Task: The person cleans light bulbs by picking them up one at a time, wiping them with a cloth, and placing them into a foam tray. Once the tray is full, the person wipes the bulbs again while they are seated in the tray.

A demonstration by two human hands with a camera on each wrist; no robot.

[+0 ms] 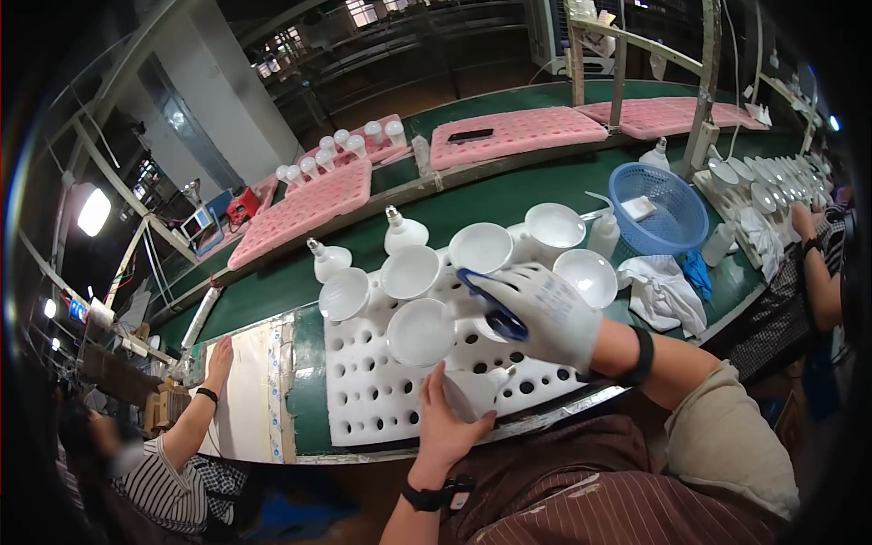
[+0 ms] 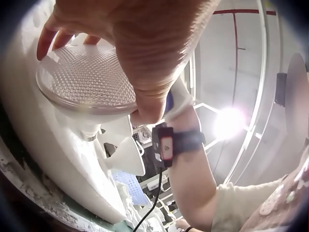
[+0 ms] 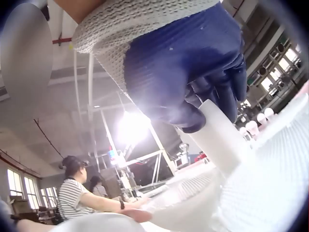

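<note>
My bare left hand (image 1: 447,427) grips a white reflector bulb (image 1: 472,392) around its wide rim. In the left wrist view this bulb (image 2: 87,79) shows a dimpled clear lens on top and a metal screw base below. My right hand (image 1: 545,313) wears a white knit glove with a blue coating and is over the bulbs right of centre. In the right wrist view its curled blue fingers (image 3: 193,118) pinch the end of a smooth white tube-like piece (image 3: 219,137). Below is a white perforated foam tray (image 1: 363,400), where several reflector bulbs (image 1: 422,331) stand lens up.
Two reflector bulbs (image 1: 404,234) lie screw base up behind the tray. To the right are a blue basket (image 1: 658,236), a squeeze bottle (image 1: 603,234) and white cloths (image 1: 663,295). Pink foam trays (image 1: 518,136) line the back shelf. People sit at both sides.
</note>
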